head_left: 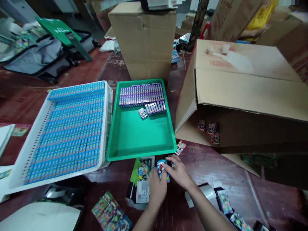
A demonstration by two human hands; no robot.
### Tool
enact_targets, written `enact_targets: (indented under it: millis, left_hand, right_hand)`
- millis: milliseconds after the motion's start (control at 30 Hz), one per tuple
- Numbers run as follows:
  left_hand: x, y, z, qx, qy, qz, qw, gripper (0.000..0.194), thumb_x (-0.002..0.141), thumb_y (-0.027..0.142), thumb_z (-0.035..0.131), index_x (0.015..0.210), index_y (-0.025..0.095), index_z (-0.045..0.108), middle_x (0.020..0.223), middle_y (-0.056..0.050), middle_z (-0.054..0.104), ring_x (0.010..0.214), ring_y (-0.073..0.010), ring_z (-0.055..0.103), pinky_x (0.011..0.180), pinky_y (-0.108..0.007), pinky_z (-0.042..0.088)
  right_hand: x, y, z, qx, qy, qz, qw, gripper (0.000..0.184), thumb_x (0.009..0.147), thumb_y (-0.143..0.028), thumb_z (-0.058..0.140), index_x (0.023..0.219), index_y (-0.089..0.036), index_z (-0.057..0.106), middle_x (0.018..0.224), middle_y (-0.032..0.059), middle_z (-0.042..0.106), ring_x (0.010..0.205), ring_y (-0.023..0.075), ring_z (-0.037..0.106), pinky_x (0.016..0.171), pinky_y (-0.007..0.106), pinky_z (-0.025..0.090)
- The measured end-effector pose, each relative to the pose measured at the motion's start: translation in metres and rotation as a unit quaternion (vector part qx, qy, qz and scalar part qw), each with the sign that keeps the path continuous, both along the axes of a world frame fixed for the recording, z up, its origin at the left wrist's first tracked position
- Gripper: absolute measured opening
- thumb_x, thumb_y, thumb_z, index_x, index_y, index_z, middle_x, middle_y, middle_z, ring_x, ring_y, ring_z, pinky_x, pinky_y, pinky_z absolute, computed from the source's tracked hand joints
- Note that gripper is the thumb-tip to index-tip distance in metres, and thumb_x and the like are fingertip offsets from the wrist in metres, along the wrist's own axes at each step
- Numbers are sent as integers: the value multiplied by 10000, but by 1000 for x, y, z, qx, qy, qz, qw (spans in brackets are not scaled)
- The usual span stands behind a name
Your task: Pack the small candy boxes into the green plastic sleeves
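Observation:
My left hand [157,188] is closed around a small blue printed pack [161,164], its thumb lying across the front. My right hand [180,173] grips the same pack from the right side, fingers curled over its far end. Whether it is a box or a stack of packets I cannot tell. Just left of my hands, printed sheets [143,171] in green, black and white lie on the dark red surface. Beyond my fingers a colourful packet [180,147] lies against the corner of a green tray [141,156].
Rows of small purple boxes [141,94] and a loose packet [142,113] are in the tray. A white crate [109,112] holds many blue boxes [69,128]. An open carton [240,86] with several packets stands right, a tall carton [144,41] behind. Packets [112,211] lie near front.

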State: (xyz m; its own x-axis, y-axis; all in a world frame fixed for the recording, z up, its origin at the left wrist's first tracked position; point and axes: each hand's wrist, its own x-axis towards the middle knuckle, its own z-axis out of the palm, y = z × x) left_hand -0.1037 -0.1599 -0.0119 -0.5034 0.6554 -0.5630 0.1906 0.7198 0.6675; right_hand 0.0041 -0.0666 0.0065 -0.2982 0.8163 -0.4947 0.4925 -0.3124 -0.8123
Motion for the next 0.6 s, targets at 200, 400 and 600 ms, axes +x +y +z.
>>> enact_targets:
  millis: [200,400,600]
  left_hand:
    - [-42,18,37,113,34,26,993,585,948,481,534,1439,169,471,1593,-205,358,1509,-318,330,1234,-500,288]
    - [-158,176,1,123,2,167,978,434,1031,412,469,1412,205,494,1515,-168,495,1423,-282,466,1195,-459,353]
    - [-202,284,-60,139,7,177,974,449,973,381,643,1372,188,572,1448,-133,550,1287,-313,564,1073,-571,470]
  right_hand:
    - [-6,25,45,80,-57,-25,995,334,933,-541,612,1005,-229,705,1043,94,727,998,272,706,921,413,564]
    - [-97,115,15,189,-71,-13,979,536,968,-462,566,1406,-154,553,1435,178,592,1305,280,604,1039,396,547]
    - [-178,198,-42,231,-182,-83,952,758,992,-344,508,1550,95,243,1642,366,161,1555,424,199,1233,564,259]
